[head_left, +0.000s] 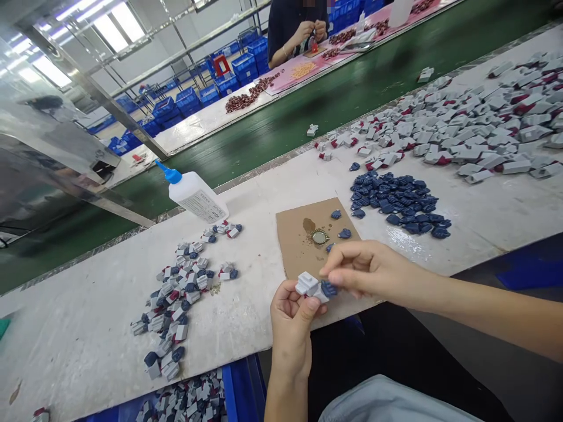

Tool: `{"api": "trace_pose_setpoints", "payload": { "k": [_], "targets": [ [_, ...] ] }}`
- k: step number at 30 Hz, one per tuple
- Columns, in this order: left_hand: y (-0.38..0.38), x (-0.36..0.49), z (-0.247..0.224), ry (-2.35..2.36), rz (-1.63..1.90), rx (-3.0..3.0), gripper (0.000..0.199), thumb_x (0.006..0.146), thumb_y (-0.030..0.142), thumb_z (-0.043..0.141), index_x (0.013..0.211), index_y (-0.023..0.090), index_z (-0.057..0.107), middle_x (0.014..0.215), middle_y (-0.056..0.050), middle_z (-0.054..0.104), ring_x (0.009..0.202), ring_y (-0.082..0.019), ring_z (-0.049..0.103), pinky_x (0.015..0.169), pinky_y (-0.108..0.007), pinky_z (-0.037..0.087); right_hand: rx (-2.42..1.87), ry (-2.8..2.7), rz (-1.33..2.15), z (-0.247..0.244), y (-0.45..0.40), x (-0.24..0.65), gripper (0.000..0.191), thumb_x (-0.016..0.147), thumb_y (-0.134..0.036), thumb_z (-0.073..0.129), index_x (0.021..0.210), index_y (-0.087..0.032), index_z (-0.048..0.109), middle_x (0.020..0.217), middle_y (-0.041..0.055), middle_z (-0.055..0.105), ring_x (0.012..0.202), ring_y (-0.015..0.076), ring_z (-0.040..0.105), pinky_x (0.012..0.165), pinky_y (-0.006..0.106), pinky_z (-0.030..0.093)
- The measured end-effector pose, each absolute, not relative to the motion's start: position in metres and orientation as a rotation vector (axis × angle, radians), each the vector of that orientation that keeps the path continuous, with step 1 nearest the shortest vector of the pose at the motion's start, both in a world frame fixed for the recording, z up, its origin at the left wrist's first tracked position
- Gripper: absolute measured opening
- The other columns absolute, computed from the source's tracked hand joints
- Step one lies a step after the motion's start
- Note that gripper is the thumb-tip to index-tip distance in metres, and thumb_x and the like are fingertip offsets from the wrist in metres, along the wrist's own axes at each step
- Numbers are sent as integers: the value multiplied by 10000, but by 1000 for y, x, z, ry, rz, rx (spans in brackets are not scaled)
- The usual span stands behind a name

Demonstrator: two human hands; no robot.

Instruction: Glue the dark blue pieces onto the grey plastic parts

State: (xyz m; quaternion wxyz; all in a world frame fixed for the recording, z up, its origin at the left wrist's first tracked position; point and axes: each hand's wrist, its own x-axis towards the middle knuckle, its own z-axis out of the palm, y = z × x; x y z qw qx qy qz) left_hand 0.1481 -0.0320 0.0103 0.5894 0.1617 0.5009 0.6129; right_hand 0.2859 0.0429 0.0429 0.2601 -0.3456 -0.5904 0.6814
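Between the thumb and fingers of my left hand [292,316] is a small light-grey plastic toy part [309,284]. My right hand [369,269] pinches a dark-blue fist-shaped piece [328,288] against the right end of that grey part. Whether the two are joined cannot be seen. Just beyond my hands lies a cardboard square [292,234] with a wet brown stain, a small round cap [319,236] holding pale liquid, and several loose blue pieces [344,233]. A pile of blue pieces [391,199] sits to the right of the cardboard.
Grey-and-blue assembled parts [180,293] are heaped at left, near a white glue bottle [197,196] with a blue nozzle. Many grey parts [484,129] cover the far right. A green conveyor belt [264,146] runs behind; across it a person [299,35] works. A blue bin [237,387] stands below.
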Motion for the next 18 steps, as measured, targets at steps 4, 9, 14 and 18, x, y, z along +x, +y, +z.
{"api": "trace_pose_setpoints", "payload": {
  "k": [4, 9, 14, 18],
  "targets": [
    [-27, 125, 9, 1365, 1407, 469, 332, 574, 320, 738, 857, 213, 601, 823, -15, 598, 711, -117, 576, 578, -195, 482, -1231, -1596, 1235, 40, 66, 317, 352, 811, -499, 450, 863, -184, 598, 686, 17, 575, 509, 81, 468, 463, 216, 368],
    [-38, 75, -12, 2306, 1248, 1226, 330, 715, 270, 584, 1042, 222, 584, 1030, -97, 526, 1009, -252, 488, 861, -400, 416, -1570, -2071, 17, 7, 78, 386, 345, 798, -482, 490, 923, -190, 624, 802, 63, 637, 741, 162, 561, 567, 264, 365],
    [-29, 54, -14, 2736, 1149, 1950, 511, 703, 168, 559, 1205, 197, 467, 1322, -169, 335, 1241, -350, 278, 1017, -513, 173, -1609, -2270, -557, -45, 65, 431, 354, 800, -454, 514, 1023, -203, 628, 970, 78, 641, 830, 170, 570, 540, 268, 365],
    [46, 79, 24, 2323, 1088, 2418, 473, 742, 136, 508, 1207, 196, 450, 1291, -153, 406, 1261, -297, 278, 1026, -474, 199, -1471, -2226, -482, -68, 63, 440, 235, 869, -262, 435, 974, -302, 641, 1005, 9, 641, 888, 163, 567, 613, 257, 419]
  ]
}}
